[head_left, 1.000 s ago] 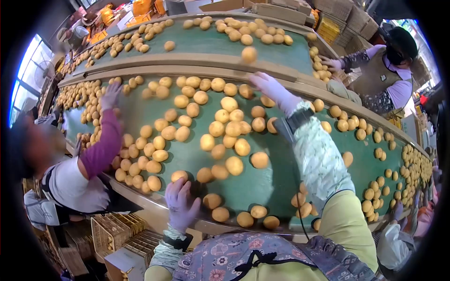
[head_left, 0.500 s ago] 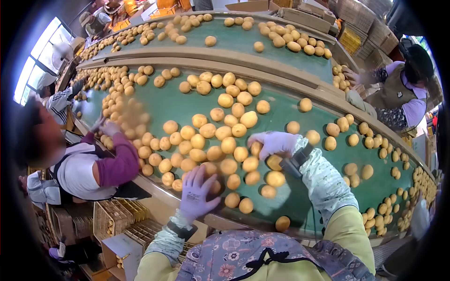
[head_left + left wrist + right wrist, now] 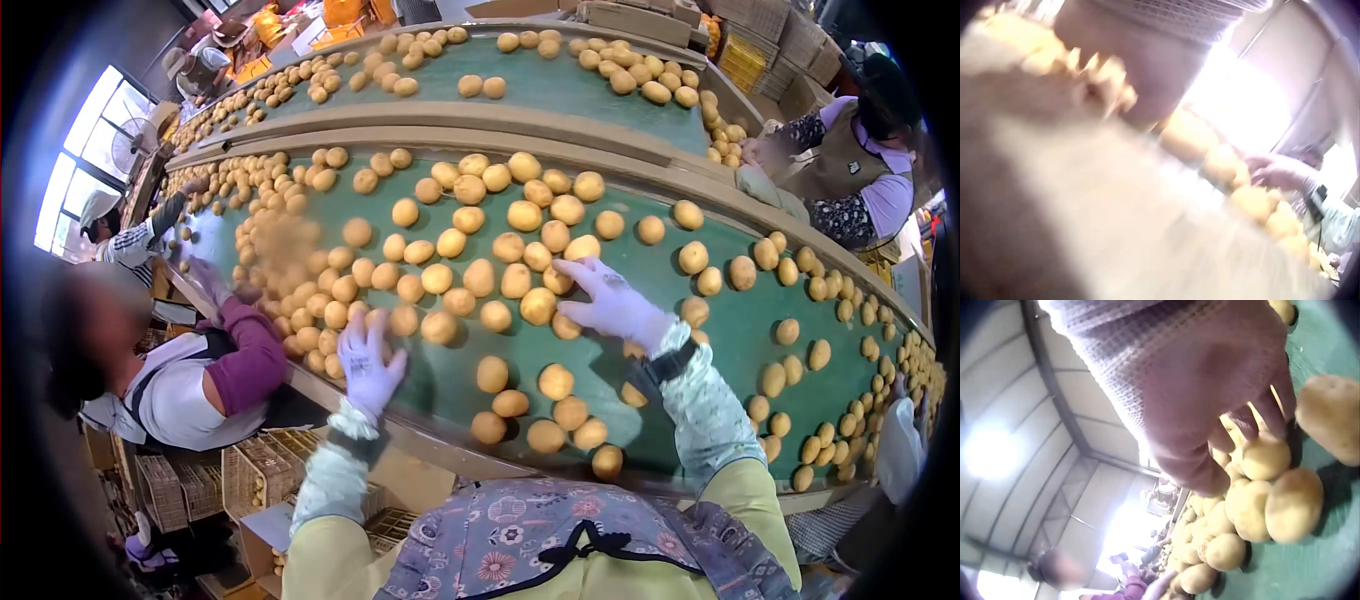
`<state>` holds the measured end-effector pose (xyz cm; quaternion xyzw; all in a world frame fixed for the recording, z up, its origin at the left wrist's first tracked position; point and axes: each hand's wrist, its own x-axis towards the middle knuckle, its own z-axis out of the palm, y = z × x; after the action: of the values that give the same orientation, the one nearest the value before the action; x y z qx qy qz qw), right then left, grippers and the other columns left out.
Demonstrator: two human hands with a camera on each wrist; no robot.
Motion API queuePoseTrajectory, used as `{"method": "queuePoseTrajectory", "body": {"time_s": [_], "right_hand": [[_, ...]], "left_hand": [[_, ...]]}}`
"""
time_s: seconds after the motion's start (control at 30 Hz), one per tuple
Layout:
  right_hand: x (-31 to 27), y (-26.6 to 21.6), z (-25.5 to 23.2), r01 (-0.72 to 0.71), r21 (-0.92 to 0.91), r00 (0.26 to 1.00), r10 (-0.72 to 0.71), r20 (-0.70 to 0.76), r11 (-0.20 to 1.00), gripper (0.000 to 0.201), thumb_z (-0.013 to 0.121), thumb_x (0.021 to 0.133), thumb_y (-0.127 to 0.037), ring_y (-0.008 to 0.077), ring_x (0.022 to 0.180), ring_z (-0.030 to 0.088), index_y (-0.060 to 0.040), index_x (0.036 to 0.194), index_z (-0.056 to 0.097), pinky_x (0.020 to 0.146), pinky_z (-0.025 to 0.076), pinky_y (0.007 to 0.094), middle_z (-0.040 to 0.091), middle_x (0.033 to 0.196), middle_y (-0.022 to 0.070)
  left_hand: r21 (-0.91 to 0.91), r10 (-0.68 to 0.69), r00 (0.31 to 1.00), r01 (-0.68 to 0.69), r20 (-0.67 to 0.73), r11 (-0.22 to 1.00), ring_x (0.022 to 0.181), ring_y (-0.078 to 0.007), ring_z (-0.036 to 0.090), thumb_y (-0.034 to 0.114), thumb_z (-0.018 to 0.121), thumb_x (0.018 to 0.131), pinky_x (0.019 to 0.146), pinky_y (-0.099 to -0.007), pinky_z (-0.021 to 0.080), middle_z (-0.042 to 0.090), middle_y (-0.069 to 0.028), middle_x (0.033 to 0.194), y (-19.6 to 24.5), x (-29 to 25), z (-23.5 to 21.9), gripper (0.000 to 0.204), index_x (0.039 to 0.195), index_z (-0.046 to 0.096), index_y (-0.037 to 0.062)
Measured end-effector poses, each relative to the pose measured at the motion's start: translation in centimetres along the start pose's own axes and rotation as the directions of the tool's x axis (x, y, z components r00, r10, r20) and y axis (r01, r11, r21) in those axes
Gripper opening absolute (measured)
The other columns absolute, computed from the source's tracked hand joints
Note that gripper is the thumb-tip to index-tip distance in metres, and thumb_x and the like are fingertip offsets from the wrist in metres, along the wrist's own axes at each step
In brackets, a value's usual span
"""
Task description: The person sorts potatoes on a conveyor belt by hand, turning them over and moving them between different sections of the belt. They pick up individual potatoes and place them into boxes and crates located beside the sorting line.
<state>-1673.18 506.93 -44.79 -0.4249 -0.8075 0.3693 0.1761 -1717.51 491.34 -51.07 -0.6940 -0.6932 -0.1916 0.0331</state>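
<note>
Many round yellow-brown potatoes (image 3: 479, 277) lie spread over a green conveyor belt (image 3: 440, 385). My left hand (image 3: 370, 368), in a pale lilac glove, reaches over the belt's near edge with fingers spread, its fingertips at a cluster of potatoes. The left wrist view is blurred; the gloved palm (image 3: 1141, 56) fills its top, with potatoes (image 3: 1188, 134) beyond. My right hand (image 3: 618, 305), gloved alike, is over the middle of the belt, fingers extended at several potatoes. In the right wrist view its slightly bent fingers (image 3: 1275, 409) hang over potatoes (image 3: 1294, 506), gripping none.
A person in purple sleeves (image 3: 250, 350) works at the belt close on my left. Beyond a wooden rail (image 3: 450, 130) runs a second belt (image 3: 540, 95) with potatoes, and another person (image 3: 850, 170) stands at its right end. Plastic crates (image 3: 255, 475) stand below left.
My right hand has come back from the far rail to the belt's middle. My left hand has shifted left along the near edge. Potatoes lie differently, and the head view has turned somewhat.
</note>
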Motion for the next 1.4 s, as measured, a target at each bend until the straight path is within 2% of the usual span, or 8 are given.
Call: {"method": "queuePoseTrajectory", "body": {"time_s": [0.17, 0.4, 0.5, 0.63, 0.9, 1.03, 1.2, 1.4], "right_hand": [[3.1, -5.5, 7.8, 0.208, -0.422, 0.875, -0.361, -0.324, 0.883, 0.058, 0.079, 0.084, -0.021, 0.0389, 0.120, 0.065, -0.0153, 0.142, 0.069, 0.100, 0.052, 0.0521, 0.066, 0.132, 0.0149], [12.3, -11.2, 21.0, 0.235, -0.798, 0.972, -0.127, 0.198, 0.554, 0.030, 0.072, 0.090, -0.021, 0.0334, 0.106, 0.068, -0.0181, 0.119, 0.079, 0.086, 0.057, 0.0464, 0.072, 0.113, 0.0090], [14.1, -10.7, 15.6, 0.406, 0.035, 0.859, -0.395, 0.325, 0.913, 0.026, 0.068, 0.090, -0.015, 0.0378, 0.099, 0.077, -0.0126, 0.113, 0.081, 0.090, 0.062, 0.0469, 0.078, 0.103, 0.0154], [20.1, -9.1, 3.3, 0.029, 0.447, 0.989, 0.039, -0.142, 0.894, 0.061, 0.077, 0.102, -0.029, 0.0204, 0.121, 0.066, -0.0075, 0.156, 0.057, 0.104, 0.057, 0.0407, 0.071, 0.129, 0.0090], [2.6, 8.6, -1.9, -0.454, -0.386, 0.717, 0.072, -0.694, 0.803, 0.064, 0.077, 0.099, -0.039, 0.0407, 0.144, 0.059, -0.0055, 0.152, 0.064, 0.119, 0.047, 0.0497, 0.068, 0.149, 0.0236], [-3.4, 9.8, 3.1, -0.461, -0.001, 0.477, 0.247, -0.843, 0.887, 0.067, 0.080, 0.102, -0.023, 0.0367, 0.137, 0.060, -0.0078, 0.163, 0.054, 0.121, 0.048, 0.0461, 0.047, 0.169, 0.0225], [3.7, 5.0, 9.5, -0.181, 0.241, 0.732, 0.295, -0.615, 0.953, 0.069, 0.076, 0.107, -0.028, 0.0392, 0.141, 0.055, -0.0103, 0.167, 0.049, 0.126, 0.043, 0.0488, 0.033, 0.175, 0.0245], [15.1, -4.5, 20.7, -0.405, -0.086, 0.686, 0.241, -0.687, 0.910, 0.082, 0.089, 0.092, -0.041, 0.0486, 0.140, 0.051, -0.0151, 0.162, 0.056, 0.118, 0.047, 0.0551, 0.044, 0.156, 0.0310]], "left_hand": [[-0.438, 0.274, 0.944, -0.171, 0.184, 0.883, 0.147, -0.0457, 0.052, 0.032, 0.086, 0.087, 0.125, -0.0564, 0.039, 0.052, -0.0233, 0.163, 9.4, -3.9, -3.3, 0.079, 0.157, 0.059, 0.0094], [-0.575, 0.283, 0.917, -0.075, 0.281, 0.815, 0.139, -0.0436, 0.060, 0.030, 0.085, 0.086, 0.119, -0.0562, 0.046, 0.063, -0.0222, 0.153, 4.7, -4.8, -1.9, 0.062, 0.143, 0.069, 0.0092], [-0.544, 0.300, 0.921, -0.123, 0.249, 0.830, 0.135, -0.0414, 0.062, 0.029, 0.085, 0.086, 0.119, -0.0553, 0.046, 0.065, -0.0176, 0.149, 3.2, -4.1, -2.3, 0.061, 0.142, 0.069, 0.0110], [-0.476, 0.303, 0.893, -0.118, 0.333, 0.871, 0.141, -0.0390, 0.057, 0.034, 0.085, 0.088, 0.123, -0.0550, 0.041, 0.063, -0.0145, 0.152, -0.1, -2.8, -2.7, 0.065, 0.147, 0.066, 0.0143], [-0.090, 0.165, 0.974, -0.152, 0.158, 0.984, 0.151, -0.0489, 0.046, 0.024, 0.085, 0.082, 0.128, -0.0633, 0.032, 0.053, -0.0212, 0.163, -21.7, 4.5, -4.7, 0.066, 0.146, 0.070, 0.0259], [-0.041, 0.136, 0.990, -0.137, -0.021, 0.990, 0.138, -0.0470, 0.053, 0.025, 0.085, 0.082, 0.119, -0.0620, 0.040, 0.055, -0.0218, 0.158, -22.0, 3.3, -6.0, 0.070, 0.149, 0.066, 0.0140], [-0.243, 0.349, 0.926, -0.309, 0.146, 0.920, 0.137, -0.0381, 0.060, 0.026, 0.086, 0.084, 0.122, -0.0552, 0.042, 0.062, -0.0154, 0.148, -17.0, 0.2, -5.8, 0.057, 0.137, 0.071, 0.0132], [-0.320, 0.206, 0.941, -0.114, 0.269, 0.941, 0.139, -0.0362, 0.059, 0.034, 0.086, 0.084, 0.118, -0.0537, 0.044, 0.063, -0.0093, 0.152, -19.5, 1.8, -7.7, 0.060, 0.140, 0.071, 0.0173]]}}
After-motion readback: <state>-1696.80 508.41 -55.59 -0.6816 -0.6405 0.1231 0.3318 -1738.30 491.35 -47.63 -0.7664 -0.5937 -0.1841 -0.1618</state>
